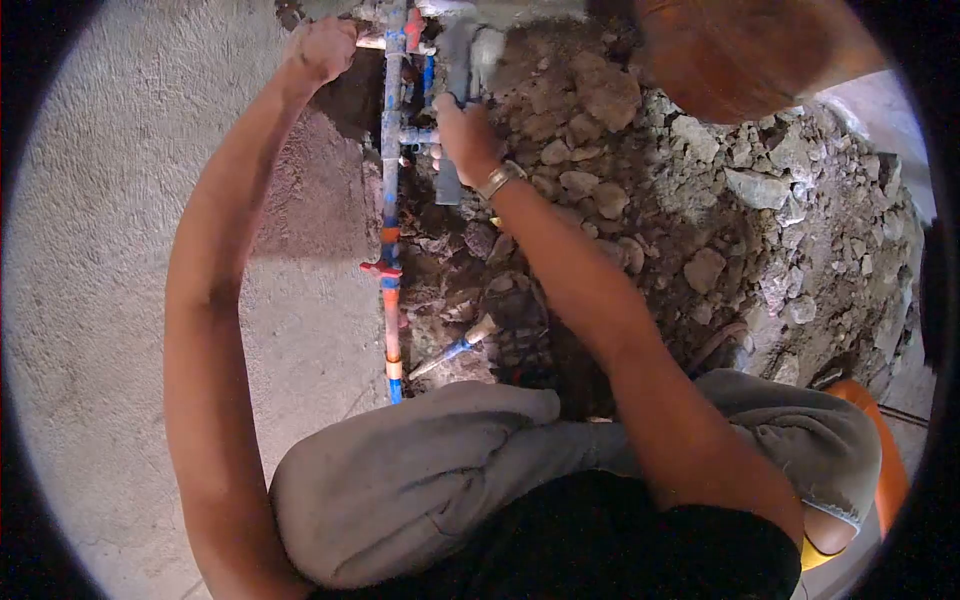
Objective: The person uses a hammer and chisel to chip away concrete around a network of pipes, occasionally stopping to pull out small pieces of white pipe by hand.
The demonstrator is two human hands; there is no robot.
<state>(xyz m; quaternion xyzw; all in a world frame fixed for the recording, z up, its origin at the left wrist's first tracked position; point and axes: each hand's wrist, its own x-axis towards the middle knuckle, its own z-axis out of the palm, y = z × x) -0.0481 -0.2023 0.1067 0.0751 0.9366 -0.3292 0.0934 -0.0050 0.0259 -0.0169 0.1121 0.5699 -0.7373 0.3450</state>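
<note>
A long pipe [391, 180] with blue and orange bands runs from the top toward my knees, a red valve handle [381, 270] partway along it. Left of its upper end, my left hand [325, 48] is closed around the end of a pale side pipe [371, 42]. My right hand [466, 135], a metal band at its wrist, is wrapped round a long flat grey tool [447, 188] just right of the pipe, near a short branch [418, 136]. Another red handle [414, 30] sits at the top of the pipe.
Rubble [700, 270] and broken stones fill the right side. Rough concrete [110, 200] lies at the left. A blurred brown-orange object [745, 60] hangs over the top right. A short pipe piece with blue tape [455, 348] slants beside the long pipe, near my knees.
</note>
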